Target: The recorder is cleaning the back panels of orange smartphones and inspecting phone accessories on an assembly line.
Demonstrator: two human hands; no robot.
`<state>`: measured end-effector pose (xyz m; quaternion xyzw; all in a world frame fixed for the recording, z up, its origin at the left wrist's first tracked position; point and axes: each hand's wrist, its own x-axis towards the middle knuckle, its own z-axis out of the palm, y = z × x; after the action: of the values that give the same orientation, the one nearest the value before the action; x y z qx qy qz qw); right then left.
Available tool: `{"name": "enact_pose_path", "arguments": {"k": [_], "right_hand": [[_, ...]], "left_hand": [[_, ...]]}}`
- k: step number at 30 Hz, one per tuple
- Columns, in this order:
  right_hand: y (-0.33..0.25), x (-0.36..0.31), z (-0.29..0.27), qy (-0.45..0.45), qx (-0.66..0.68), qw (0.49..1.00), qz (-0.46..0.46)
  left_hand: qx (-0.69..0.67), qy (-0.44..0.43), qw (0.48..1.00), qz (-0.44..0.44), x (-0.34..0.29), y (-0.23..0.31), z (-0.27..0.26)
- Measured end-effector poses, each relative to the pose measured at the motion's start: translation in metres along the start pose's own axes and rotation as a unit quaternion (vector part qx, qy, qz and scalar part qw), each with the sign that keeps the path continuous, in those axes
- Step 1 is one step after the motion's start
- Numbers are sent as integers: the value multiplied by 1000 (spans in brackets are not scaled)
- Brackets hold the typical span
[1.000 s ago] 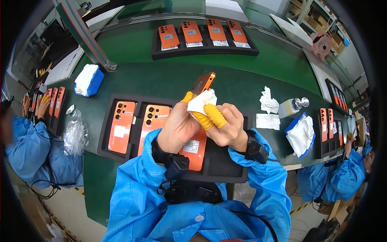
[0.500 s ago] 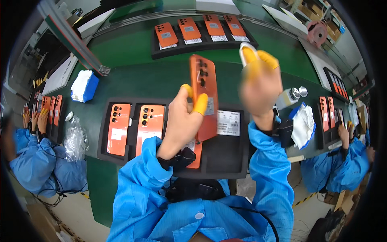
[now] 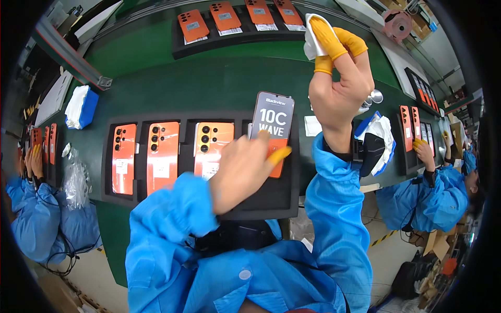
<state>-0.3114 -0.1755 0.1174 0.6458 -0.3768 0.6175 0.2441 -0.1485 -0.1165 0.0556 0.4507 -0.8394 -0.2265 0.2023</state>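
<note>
The phone (image 3: 276, 128) shows a flat front, dark grey above and orange below, with large white lettering and a slim dark rim. It is at the right end of the near tray (image 3: 282, 213). The blurred left hand (image 3: 246, 164) overlaps its lower left; whether the fingers grip, I cannot tell. Farther right, the right hand (image 3: 342, 86) pinches a white cloth (image 3: 311, 47).
</note>
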Motion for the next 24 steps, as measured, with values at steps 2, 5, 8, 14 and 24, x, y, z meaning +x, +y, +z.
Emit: {"name": "enact_pose_path", "arguments": {"k": [2,5,8,14,24], "right_hand": [[2,-2,0,-23,-3,1000,14],[4,-4,8,-73,20,997,25],[-4,-9,20,-124,35,991,31],[-12,-16,3,-174,-73,982,28],[59,-48,-102,-223,-494,829,137]], "left_hand": [[29,24,999,0,-32,-1,-25],[212,132,966,-60,-83,-20,-33],[327,132,916,-191,-114,-40,-10],[129,139,964,-188,-115,-34,3],[40,187,973,-126,-127,-53,8]]}}
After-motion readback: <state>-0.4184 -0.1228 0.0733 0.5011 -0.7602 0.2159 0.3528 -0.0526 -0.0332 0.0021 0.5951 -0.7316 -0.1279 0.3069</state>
